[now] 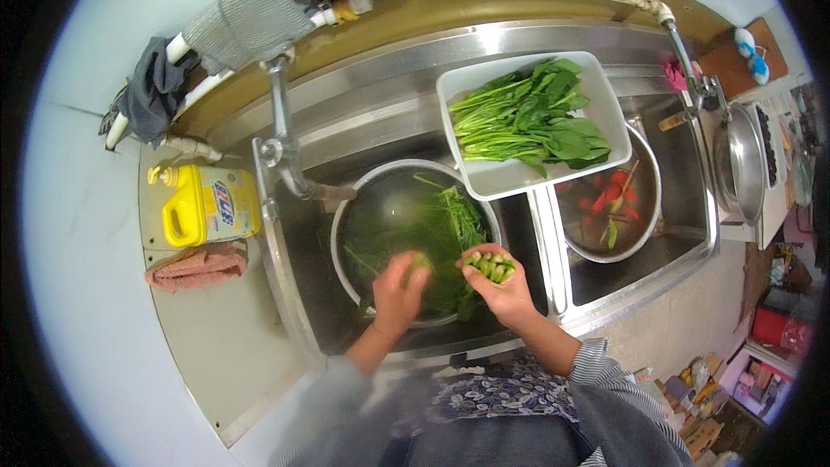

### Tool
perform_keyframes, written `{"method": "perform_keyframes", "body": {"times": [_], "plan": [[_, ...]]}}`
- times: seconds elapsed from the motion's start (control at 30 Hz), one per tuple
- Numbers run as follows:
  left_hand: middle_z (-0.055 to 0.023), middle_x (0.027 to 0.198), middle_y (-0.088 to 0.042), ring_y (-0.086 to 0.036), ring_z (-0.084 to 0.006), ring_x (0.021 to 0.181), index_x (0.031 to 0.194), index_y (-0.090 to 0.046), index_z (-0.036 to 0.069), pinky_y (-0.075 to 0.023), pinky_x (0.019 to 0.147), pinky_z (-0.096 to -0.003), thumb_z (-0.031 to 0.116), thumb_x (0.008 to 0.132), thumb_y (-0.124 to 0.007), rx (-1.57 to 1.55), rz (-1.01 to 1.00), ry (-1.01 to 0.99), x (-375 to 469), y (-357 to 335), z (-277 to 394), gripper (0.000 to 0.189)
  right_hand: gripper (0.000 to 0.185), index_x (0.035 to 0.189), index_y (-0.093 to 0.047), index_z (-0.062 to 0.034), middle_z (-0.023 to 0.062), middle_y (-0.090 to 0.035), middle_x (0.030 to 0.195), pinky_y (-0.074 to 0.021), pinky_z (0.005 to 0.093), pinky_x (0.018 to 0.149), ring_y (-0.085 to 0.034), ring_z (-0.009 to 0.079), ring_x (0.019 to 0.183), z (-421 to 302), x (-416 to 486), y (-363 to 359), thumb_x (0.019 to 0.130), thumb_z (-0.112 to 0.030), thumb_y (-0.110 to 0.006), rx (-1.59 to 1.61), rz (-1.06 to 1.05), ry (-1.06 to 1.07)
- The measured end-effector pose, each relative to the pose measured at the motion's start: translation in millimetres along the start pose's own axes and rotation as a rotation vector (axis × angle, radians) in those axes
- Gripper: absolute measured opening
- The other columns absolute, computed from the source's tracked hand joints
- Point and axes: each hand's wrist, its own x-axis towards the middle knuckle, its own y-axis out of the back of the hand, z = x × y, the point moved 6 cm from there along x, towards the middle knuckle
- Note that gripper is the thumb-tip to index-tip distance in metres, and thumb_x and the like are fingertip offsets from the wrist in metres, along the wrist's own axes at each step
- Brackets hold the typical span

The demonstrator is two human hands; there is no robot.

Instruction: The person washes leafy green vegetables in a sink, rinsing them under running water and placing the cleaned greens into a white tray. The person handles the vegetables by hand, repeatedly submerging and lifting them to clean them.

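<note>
My right hand [504,288] grips a bunch of leafy green stems [491,266], cut ends facing up, at the right rim of a round metal basin [353,198]. The leaves of the bunch hang down, partly hidden by the hand. Over the basin's lower middle is my left hand [397,292], blurred by motion; a pale green patch shows at its fingertips, but I cannot tell whether it is held. Water fills the basin, with loose leafy greens [457,214] in it. A white plastic tub [493,188] behind my right hand holds a bundle of spinach-like greens [532,120].
The tub straddles the divider [548,259] of a double steel sink. Left of the basin stands a faucet [282,155], then a yellow detergent jug [207,204] and a pink towel [198,266]. The right sink has a bowl [652,220] with red pieces in water.
</note>
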Motion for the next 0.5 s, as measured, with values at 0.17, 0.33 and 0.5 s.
{"method": "perform_keyframes", "body": {"times": [0.17, 0.33, 0.5], "plan": [[-0.0181, 0.102, -0.069, -0.068, -0.0369, 0.092, 0.108, -0.069, 0.002, -0.0551, 0.081, -0.0441, 0.013, 0.088, -0.073, 0.069, -0.002, -0.301, -5, -14, 51, 0.022, 0.026, 0.123, -0.06, -0.0019, 0.0034, -0.067, 0.108, -0.0492, 0.0268, 0.091, -0.06, 0.01, 0.099, -13, 0, -13, 0.1, -0.011, -0.067, 0.053, -0.022, 0.054], [-0.0178, 0.098, -0.068, -0.064, -0.0393, 0.088, 0.103, -0.068, 0.0, -0.052, 0.076, -0.0456, 0.021, 0.087, -0.07, 0.074, 0.116, -0.337, -7, -25, 65, 0.027, 0.049, 0.136, -0.05, 0.0, 0.0014, -0.061, 0.11, -0.0477, 0.0258, 0.091, -0.057, 0.0088, 0.101, -9, -4, -19, 0.097, -0.016, -0.073, 0.161, -0.144, 0.126], [-0.0191, 0.104, -0.068, -0.066, -0.0387, 0.098, 0.11, -0.067, 0.0, -0.0528, 0.087, -0.0453, 0.015, 0.09, -0.068, 0.0, 0.054, -0.239, -12, -32, 69, 0.025, 0.048, 0.132, -0.051, -0.001, 0.0047, -0.065, 0.116, -0.0503, 0.0289, 0.094, -0.061, 0.0118, 0.105, 0, -2, -17, 0.09, -0.005, -0.075, 0.155, -0.122, 0.103]]}}
